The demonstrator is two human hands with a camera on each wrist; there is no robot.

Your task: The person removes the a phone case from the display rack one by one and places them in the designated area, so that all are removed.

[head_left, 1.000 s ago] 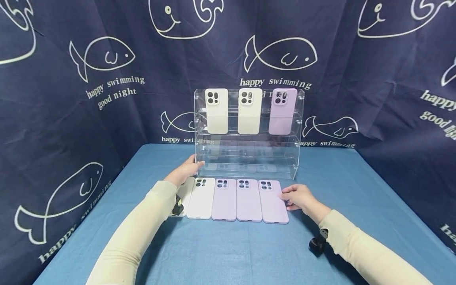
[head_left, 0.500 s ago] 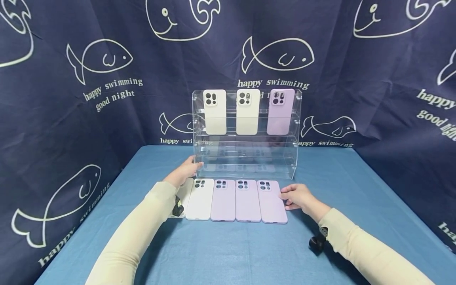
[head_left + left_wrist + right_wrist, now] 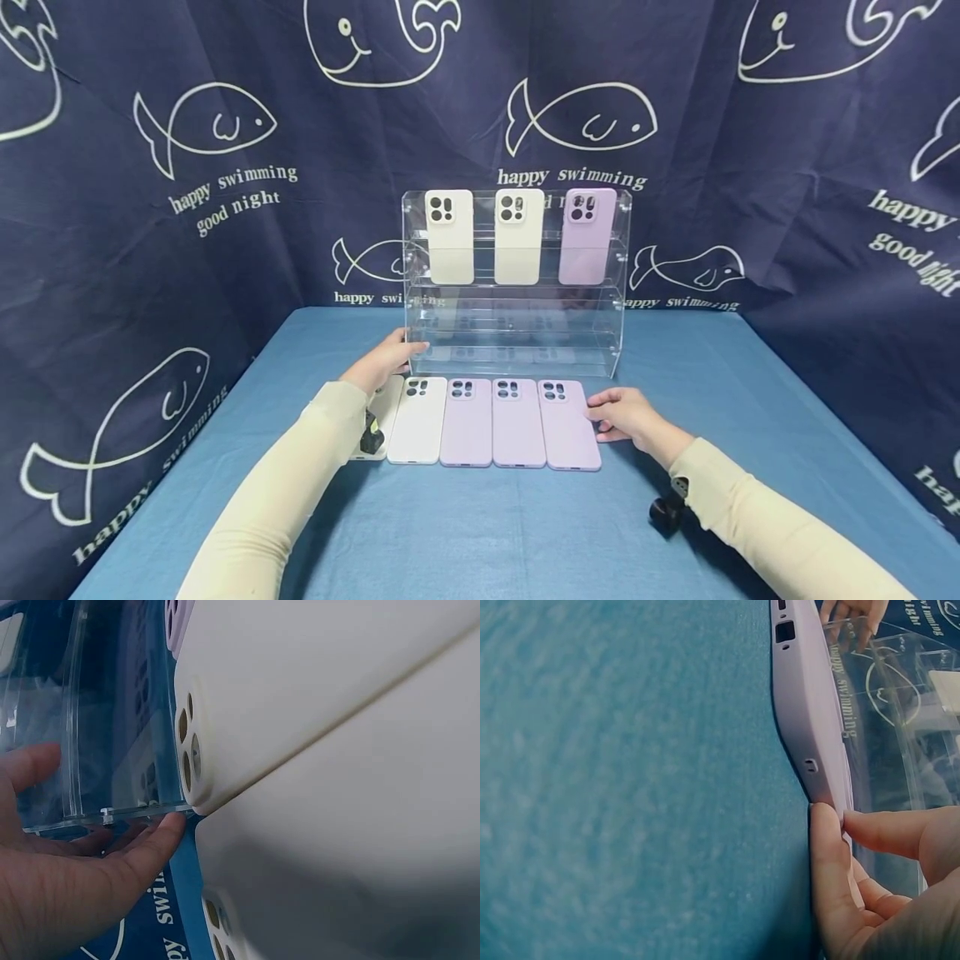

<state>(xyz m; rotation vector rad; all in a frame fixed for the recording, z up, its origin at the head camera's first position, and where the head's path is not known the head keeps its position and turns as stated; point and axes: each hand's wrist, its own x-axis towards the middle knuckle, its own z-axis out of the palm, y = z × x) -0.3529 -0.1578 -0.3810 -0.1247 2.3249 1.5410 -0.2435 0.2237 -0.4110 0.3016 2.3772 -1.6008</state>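
My right hand (image 3: 630,414) pinches the right edge of the rightmost lilac phone case (image 3: 572,429) between thumb and fingers; the right wrist view shows the side of this case (image 3: 806,697) near the blue cloth. At the lower left side of the clear acrylic display stand (image 3: 517,319), my left hand (image 3: 381,360) grips the side panel. In the left wrist view its thumb lies on one side of the panel, the other fingers across from it. Two more lilac cases (image 3: 467,429) and two white cases (image 3: 417,425) complete the row; my left wrist partly hides the leftmost one.
On the stand's top tier stand two white cases (image 3: 450,250) and one lilac case (image 3: 587,250). The blue tablecloth (image 3: 480,533) spreads around the row. Behind the table hangs a dark blue curtain (image 3: 420,142) with fish drawings.
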